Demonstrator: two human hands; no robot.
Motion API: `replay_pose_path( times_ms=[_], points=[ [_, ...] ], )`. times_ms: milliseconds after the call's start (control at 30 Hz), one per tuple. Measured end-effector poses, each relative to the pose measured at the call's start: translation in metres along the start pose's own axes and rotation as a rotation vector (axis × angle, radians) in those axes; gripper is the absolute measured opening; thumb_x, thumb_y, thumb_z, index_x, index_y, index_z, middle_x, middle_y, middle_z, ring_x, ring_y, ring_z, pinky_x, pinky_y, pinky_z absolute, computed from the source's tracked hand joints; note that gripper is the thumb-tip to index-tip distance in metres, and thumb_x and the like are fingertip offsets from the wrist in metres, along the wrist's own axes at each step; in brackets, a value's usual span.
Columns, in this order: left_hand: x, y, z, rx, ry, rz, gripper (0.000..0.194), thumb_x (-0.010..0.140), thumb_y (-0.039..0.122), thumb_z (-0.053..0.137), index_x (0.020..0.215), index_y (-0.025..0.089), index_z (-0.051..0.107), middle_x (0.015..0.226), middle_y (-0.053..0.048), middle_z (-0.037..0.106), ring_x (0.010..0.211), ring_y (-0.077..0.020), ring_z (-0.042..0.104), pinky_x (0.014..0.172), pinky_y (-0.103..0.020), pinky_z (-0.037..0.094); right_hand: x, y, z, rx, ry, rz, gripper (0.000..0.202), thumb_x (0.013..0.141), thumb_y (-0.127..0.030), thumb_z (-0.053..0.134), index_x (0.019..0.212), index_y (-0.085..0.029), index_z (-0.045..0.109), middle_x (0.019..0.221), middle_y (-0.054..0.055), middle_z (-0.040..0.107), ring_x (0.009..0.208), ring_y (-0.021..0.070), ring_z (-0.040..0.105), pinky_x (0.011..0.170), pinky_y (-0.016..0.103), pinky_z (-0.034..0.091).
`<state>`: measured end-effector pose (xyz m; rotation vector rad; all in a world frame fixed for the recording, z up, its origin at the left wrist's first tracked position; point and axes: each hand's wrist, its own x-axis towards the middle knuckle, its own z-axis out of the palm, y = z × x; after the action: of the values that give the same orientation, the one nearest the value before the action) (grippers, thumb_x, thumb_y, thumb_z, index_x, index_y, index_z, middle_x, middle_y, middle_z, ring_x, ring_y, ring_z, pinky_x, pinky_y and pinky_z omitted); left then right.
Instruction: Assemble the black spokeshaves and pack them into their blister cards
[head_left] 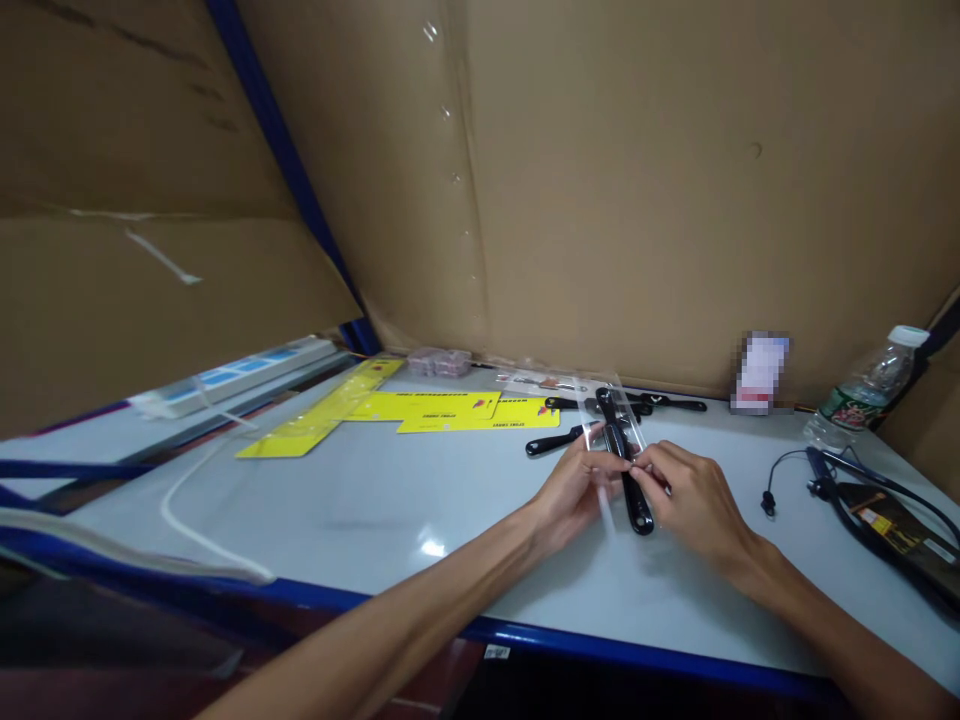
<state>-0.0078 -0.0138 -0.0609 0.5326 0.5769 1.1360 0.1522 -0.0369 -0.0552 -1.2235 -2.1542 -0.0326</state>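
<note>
Two hands work a black handle in a clear sleeve at the middle of the desk.

The yellow cards (450, 408) carry dark print too small to read; the water bottle (862, 390) has a green label, also unreadable. The left hand (574, 490) and right hand (694, 500) meet over the black handle (626, 465), each grip pinched with fingertips on the clear plastic sleeve (611, 410) that covers the handle's far end, while its near end lies bare on the desk (360, 510). More black handles (652, 403) lie just behind, near the cardboard wall (637, 200). A black cable (840, 480) sits well to the right. Open desk surface spreads left of the hands up to the blue front edge (570, 640).
</note>
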Motion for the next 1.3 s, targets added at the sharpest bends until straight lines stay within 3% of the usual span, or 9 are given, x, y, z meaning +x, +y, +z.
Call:
replay_pose_path(
  times_ms=[233,367,433,533,733,833,1000,1167,1300],
  points=[
    [-0.002,-0.002,0.001,0.036,0.067,0.139,0.057,0.064,-0.008,0.065,0.113,0.019,0.054,0.087,-0.004,0.07,0.082,-0.0192,0.072,0.078,-0.029,0.057,-0.001,-0.014,-0.013,-0.12,-0.11,0.086,0.018,0.096,-0.033,0.058,0.086,-0.022,0.07,0.076,0.0,0.068,0.064,0.0172,0.061,0.061,0.029,0.036],
    [0.0,-0.001,0.005,-0.089,0.096,0.084,0.016,0.097,0.031,0.057,0.106,0.018,0.057,0.088,-0.008,0.065,0.086,-0.0237,0.07,0.079,-0.038,0.059,-0.002,-0.021,-0.012,-0.212,-0.268,0.178,0.021,0.096,-0.04,0.06,0.098,-0.021,0.069,0.077,0.002,0.072,0.066,0.0209,0.065,0.059,0.03,0.033],
    [0.001,0.0,0.007,-0.129,0.099,0.059,0.031,0.104,0.043,0.04,0.103,0.017,0.057,0.087,-0.01,0.063,0.085,-0.0254,0.07,0.078,-0.041,0.059,-0.001,-0.023,-0.01,-0.213,-0.312,0.23,0.021,0.097,-0.04,0.058,0.095,-0.021,0.068,0.074,0.002,0.072,0.066,0.0215,0.065,0.058,0.029,0.032],
    [0.002,0.0,0.009,-0.139,0.076,0.079,0.034,0.106,0.043,0.034,0.106,0.018,0.057,0.087,-0.009,0.063,0.085,-0.0242,0.068,0.078,-0.04,0.058,0.0,-0.023,-0.005,-0.174,-0.346,0.272,0.018,0.096,-0.038,0.06,0.094,-0.021,0.065,0.073,0.002,0.071,0.067,0.0214,0.064,0.057,0.029,0.031],
    [0.002,0.003,0.008,-0.002,0.021,0.097,0.043,0.106,0.048,0.032,0.133,0.025,0.055,0.087,-0.006,0.063,0.076,-0.02,0.066,0.07,-0.032,0.055,0.006,-0.013,-0.001,0.189,-0.392,0.315,0.035,0.09,-0.032,0.061,0.062,-0.022,0.043,0.06,-0.002,0.056,0.057,0.0138,0.049,0.055,0.026,0.03],
    [0.003,0.007,0.007,0.101,0.04,0.126,0.042,0.106,0.044,0.034,0.145,0.031,0.047,0.082,-0.003,0.062,0.069,-0.0164,0.063,0.064,-0.025,0.051,0.009,-0.008,-0.009,0.42,-0.369,0.306,0.034,0.093,-0.036,0.052,0.063,-0.023,0.042,0.06,-0.002,0.055,0.054,0.0128,0.049,0.053,0.026,0.034],
    [0.005,0.012,0.008,0.227,0.014,0.129,0.051,0.104,0.05,0.04,0.152,0.032,0.039,0.084,-0.005,0.063,0.076,-0.0183,0.063,0.069,-0.028,0.051,0.011,-0.004,-0.018,0.605,-0.497,0.429,0.028,0.096,-0.044,0.044,0.077,-0.024,0.045,0.055,-0.003,0.06,0.035,0.0111,0.046,0.041,0.025,0.036],
    [0.009,0.032,-0.003,0.284,0.012,0.161,0.055,0.104,0.049,0.043,0.155,0.031,0.036,0.085,-0.006,0.064,0.078,-0.018,0.062,0.071,-0.027,0.048,0.014,0.006,-0.02,0.682,-0.343,0.488,0.034,0.094,-0.052,0.047,0.076,-0.024,0.043,0.059,-0.003,0.058,0.039,0.0085,0.041,0.037,0.022,0.027],
    [0.01,0.061,-0.024,0.324,-0.132,-0.027,0.059,0.103,0.055,0.039,0.156,0.029,0.034,0.095,-0.012,0.068,0.081,-0.0195,0.065,0.07,-0.027,0.048,0.019,0.024,-0.046,0.634,-0.157,0.401,0.04,0.092,-0.058,0.056,0.086,-0.019,0.062,0.061,-0.004,0.048,0.047,0.0083,0.036,0.042,0.023,0.024]
  ],
)
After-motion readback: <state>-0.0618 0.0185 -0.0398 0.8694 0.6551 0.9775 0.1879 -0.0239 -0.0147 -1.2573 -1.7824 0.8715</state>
